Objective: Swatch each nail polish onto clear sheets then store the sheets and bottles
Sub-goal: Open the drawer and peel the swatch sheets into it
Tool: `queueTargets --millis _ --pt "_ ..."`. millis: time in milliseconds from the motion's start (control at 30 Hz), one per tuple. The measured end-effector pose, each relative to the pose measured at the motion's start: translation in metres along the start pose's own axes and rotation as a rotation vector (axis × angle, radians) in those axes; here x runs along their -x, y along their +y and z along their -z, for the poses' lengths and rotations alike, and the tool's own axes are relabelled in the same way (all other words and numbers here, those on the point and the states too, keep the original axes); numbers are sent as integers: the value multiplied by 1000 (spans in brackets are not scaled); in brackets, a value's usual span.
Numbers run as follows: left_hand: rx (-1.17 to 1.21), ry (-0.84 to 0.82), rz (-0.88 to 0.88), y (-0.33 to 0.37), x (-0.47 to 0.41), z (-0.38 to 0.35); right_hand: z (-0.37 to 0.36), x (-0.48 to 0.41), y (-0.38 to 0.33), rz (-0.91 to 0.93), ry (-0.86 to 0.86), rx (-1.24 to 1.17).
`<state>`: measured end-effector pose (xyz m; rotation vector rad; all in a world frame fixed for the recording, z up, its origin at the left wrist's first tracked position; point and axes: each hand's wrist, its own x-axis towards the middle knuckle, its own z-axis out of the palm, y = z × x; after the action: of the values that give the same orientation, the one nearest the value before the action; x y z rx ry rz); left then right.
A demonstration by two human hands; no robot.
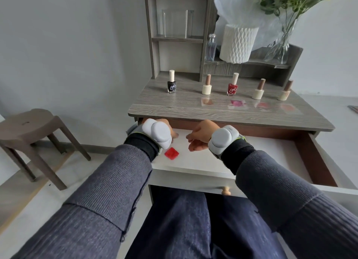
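Five nail polish bottles stand in a row on the grey wooden tabletop: a black bottle [171, 86], a cream bottle [206, 87], a red bottle [232, 88] and two more cream bottles [258, 92] [284, 93]. Clear sheets with swatches [237, 103] lie in front of the four bottles on the right. The drawer [319, 161] below is pulled out. A clear sheet with a red swatch [171, 153] lies on its white bottom. My left hand [167, 126] is just above it, fingers hidden behind the wrist device. My right hand [199, 136] hovers beside it with loosely curled fingers, holding nothing I can see.
A shelf unit [178, 39] with a clear holder stands at the table's back. A perfume bottle [211, 47], a white vase [239, 44] and a glass vase [279, 49] sit on a raised ledge. A brown stool [29, 127] is at the left. The drawer knob [225, 191] faces my lap.
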<state>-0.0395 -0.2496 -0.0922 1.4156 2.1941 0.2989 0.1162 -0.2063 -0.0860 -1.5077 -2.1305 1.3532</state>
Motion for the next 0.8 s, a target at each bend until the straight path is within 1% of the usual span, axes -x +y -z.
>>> queueTargets --millis 33,133,233,300,400,467,500,567,633,733,800 --pt "12 -17 -22 5 1 2 3 4 -1 17 23 -27" --pt "65 5 -38 24 8 8 9 9 -5 87 111 -43" --pt "52 60 -90 44 20 17 17 11 -4 187 275 -50" --pt "55 174 -172 55 23 18 23 9 0 260 423 -23" --pt "135 430 -306 63 21 12 29 5 6 361 582 9" --pt "103 552 -370 66 15 5 35 1 10 405 658 48" --pt "48 577 -392 67 11 3 38 -1 13 413 687 77" --pt "-120 557 -378 67 2 -4 43 -7 19 435 745 163" --pt "-224 522 -345 68 -3 -9 47 -13 25 410 772 283" --pt "-250 455 -340 66 -8 -17 52 -12 30 327 732 412" --pt "-272 411 -336 65 -12 -20 52 -12 31 311 707 505"
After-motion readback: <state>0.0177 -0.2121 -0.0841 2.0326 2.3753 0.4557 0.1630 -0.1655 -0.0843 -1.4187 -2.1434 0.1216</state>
